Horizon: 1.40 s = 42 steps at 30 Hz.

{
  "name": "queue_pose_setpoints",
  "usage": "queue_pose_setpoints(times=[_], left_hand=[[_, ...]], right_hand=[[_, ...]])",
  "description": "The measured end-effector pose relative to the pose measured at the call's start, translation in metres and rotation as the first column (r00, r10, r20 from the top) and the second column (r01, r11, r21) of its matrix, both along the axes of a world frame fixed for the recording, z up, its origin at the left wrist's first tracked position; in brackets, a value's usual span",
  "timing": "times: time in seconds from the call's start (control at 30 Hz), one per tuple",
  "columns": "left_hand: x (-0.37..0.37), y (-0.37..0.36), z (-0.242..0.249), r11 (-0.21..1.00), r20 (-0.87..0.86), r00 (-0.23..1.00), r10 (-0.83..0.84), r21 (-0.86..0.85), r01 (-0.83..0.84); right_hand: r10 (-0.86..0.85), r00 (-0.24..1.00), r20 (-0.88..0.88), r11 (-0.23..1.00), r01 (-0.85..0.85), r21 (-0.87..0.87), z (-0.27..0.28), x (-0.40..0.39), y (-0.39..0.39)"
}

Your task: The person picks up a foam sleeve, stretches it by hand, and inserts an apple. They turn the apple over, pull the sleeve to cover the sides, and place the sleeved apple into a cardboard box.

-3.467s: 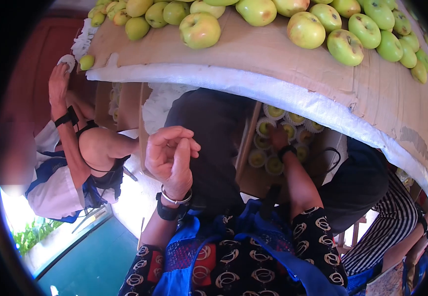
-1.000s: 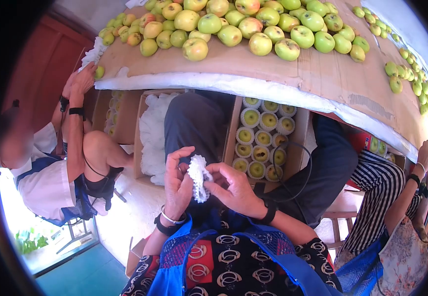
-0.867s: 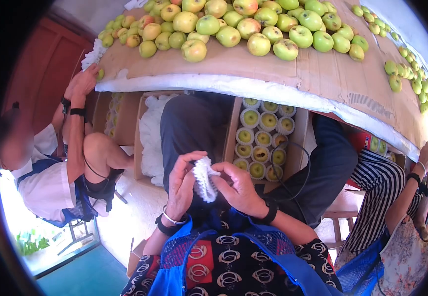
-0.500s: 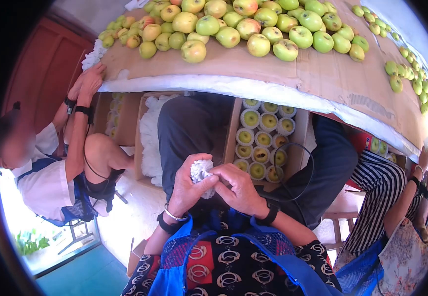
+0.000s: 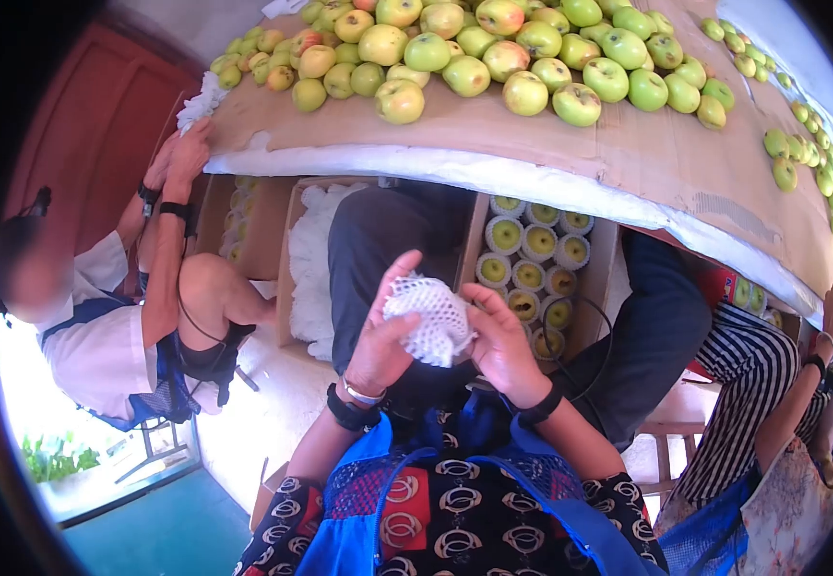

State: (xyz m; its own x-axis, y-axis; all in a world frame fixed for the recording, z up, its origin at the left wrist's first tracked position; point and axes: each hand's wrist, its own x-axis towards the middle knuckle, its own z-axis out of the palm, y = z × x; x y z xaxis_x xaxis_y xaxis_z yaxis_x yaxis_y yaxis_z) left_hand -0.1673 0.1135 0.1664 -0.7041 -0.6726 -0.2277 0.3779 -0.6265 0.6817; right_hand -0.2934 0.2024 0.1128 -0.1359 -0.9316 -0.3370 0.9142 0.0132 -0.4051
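A white foam fruit net (image 5: 428, 322) is held in front of my lap, its mesh spread out. My left hand (image 5: 378, 348) grips it from the left, with the thumb across its front. At its right edge, the fingers of my right hand (image 5: 508, 353) pinch the foam. Whether anything lies inside the net is hidden. Just beyond my hands, between my knees, stands a cardboard box (image 5: 597, 278) with rows of apples (image 5: 538, 242) in white foam nets.
Loose green-yellow apples (image 5: 466, 77) are heaped on the cardboard-covered table (image 5: 340, 130) ahead. Left of my leg, a box holds white foam nets (image 5: 316, 259). A person (image 5: 100, 336) sits at the left, another (image 5: 791, 480) at the right. A black cable (image 5: 611, 331) loops by my right knee.
The foam net, bunched up between my fingers before, is now spread wider and higher. My right hand has moved right, away from my left. The view has shifted slightly.
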Motion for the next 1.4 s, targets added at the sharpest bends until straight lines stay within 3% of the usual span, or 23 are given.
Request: queue_pose_setpoints(times=[0.03, 0.2, 0.27, 0.3, 0.4, 0.5, 0.57, 0.6, 0.67, 0.7, 0.73, 0.8, 0.87, 0.93, 1.03, 1.1, 1.13, 1.17, 1.23, 1.27, 1.33, 1.37, 1.4], left_hand=[[-0.001, -0.002, 0.0, 1.0, -0.004, 1.0, 0.013, 0.009, -0.013], [-0.001, 0.004, 0.007, 0.984, 0.116, 0.984, 0.133, -0.136, -0.117], [0.001, 0.005, 0.008, 0.978, 0.129, 0.981, 0.145, -0.169, -0.122], [0.001, 0.007, 0.01, 0.973, 0.127, 0.978, 0.165, -0.183, -0.141], [0.002, 0.006, 0.006, 0.969, 0.117, 0.977, 0.18, -0.19, -0.156], [0.003, 0.002, -0.001, 0.981, 0.068, 0.991, 0.111, -0.169, -0.098], [0.0, 0.001, -0.002, 0.982, -0.128, 0.974, 0.186, 0.01, -0.186], [0.002, -0.002, -0.004, 0.983, -0.128, 0.974, 0.186, 0.011, -0.186], [0.009, -0.01, -0.008, 0.942, -0.145, 0.971, 0.191, 0.305, -0.14], [0.008, -0.011, -0.007, 0.944, -0.152, 0.979, 0.136, 0.319, -0.081], [0.009, -0.01, -0.013, 0.944, -0.153, 0.979, 0.136, 0.318, -0.082], [0.008, -0.006, -0.023, 0.992, -0.056, 0.998, 0.029, 0.127, -0.021], [0.001, -0.001, -0.015, 0.988, -0.011, 0.998, 0.058, 0.145, -0.056], [-0.005, -0.001, -0.014, 0.993, 0.064, 0.991, 0.116, 0.008, -0.117], [-0.014, 0.002, -0.006, 0.964, 0.138, 0.967, 0.214, -0.188, -0.187], [-0.015, 0.003, -0.005, 0.962, 0.145, 0.963, 0.226, -0.191, -0.197], [-0.016, 0.004, -0.005, 0.96, 0.153, 0.96, 0.236, -0.189, -0.206], [-0.016, 0.005, -0.006, 0.96, 0.144, 0.962, 0.233, -0.189, -0.205], [-0.016, 0.004, -0.008, 0.902, 0.375, 0.885, 0.275, -0.419, -0.103], [-0.017, 0.003, -0.006, 0.898, 0.343, 0.9, 0.27, -0.427, -0.106], [-0.017, 0.008, -0.001, 0.894, 0.478, 0.864, 0.157, -0.441, 0.082], [-0.017, 0.011, -0.002, 0.889, 0.448, 0.886, 0.119, -0.446, 0.106], [-0.018, 0.014, -0.003, 0.883, 0.424, 0.902, 0.082, -0.45, 0.131]], right_hand=[[0.079, 0.996, -0.036, 0.996, -0.078, 0.05, 0.0, 0.001, 0.001], [0.096, 0.994, -0.05, 0.993, -0.092, 0.078, 0.014, 0.001, 0.0], [0.225, 0.914, -0.337, 0.974, -0.204, 0.098, 0.012, 0.005, 0.002], [0.319, 0.929, -0.187, 0.947, -0.301, 0.115, 0.01, 0.006, 0.001], [0.434, 0.888, -0.149, 0.9, -0.434, 0.036, 0.01, 0.008, 0.003], [0.37, 0.929, -0.006, 0.929, -0.37, 0.034, -0.003, 0.012, 0.001], [0.283, 0.954, 0.102, 0.959, -0.284, -0.004, -0.01, 0.007, -0.002], [0.197, 0.957, 0.212, 0.98, -0.194, -0.035, -0.014, 0.004, -0.003], [0.169, 0.963, 0.211, 0.985, -0.162, -0.05, -0.017, 0.001, -0.004], [0.14, 0.958, 0.25, 0.989, -0.122, -0.087, -0.016, -0.001, -0.004], [0.113, 0.951, 0.289, 0.989, -0.081, -0.12, -0.015, -0.002, -0.003], [0.106, 0.959, 0.264, 0.989, -0.075, -0.124, -0.017, -0.005, -0.004], [0.021, 0.969, 0.244, 0.996, -0.042, 0.084, -0.034, -0.002, -0.004], [0.021, 0.973, 0.231, 0.988, -0.055, 0.141, -0.042, -0.006, -0.003], [-0.052, 0.986, 0.156, 0.983, 0.023, 0.18, -0.042, -0.017, -0.002], [-0.257, 0.964, -0.062, 0.964, 0.26, 0.047, -0.03, -0.023, 0.002], [-0.261, 0.963, -0.065, 0.963, 0.264, 0.045, -0.024, -0.023, 0.002], [-0.292, 0.926, -0.241, 0.955, 0.297, -0.014, -0.017, -0.022, 0.0], [-0.319, 0.806, -0.499, 0.947, 0.287, -0.143, -0.003, -0.022, -0.002], [-0.324, 0.744, -0.584, 0.945, 0.233, -0.228, 0.001, -0.023, 0.0], [-0.345, 0.466, -0.815, 0.934, 0.251, -0.253, 0.012, -0.024, -0.005], [-0.359, 0.449, -0.818, 0.929, 0.255, -0.268, 0.014, -0.029, -0.005], [-0.249, 0.585, -0.772, 0.966, 0.207, -0.155, 0.014, -0.032, -0.004]])
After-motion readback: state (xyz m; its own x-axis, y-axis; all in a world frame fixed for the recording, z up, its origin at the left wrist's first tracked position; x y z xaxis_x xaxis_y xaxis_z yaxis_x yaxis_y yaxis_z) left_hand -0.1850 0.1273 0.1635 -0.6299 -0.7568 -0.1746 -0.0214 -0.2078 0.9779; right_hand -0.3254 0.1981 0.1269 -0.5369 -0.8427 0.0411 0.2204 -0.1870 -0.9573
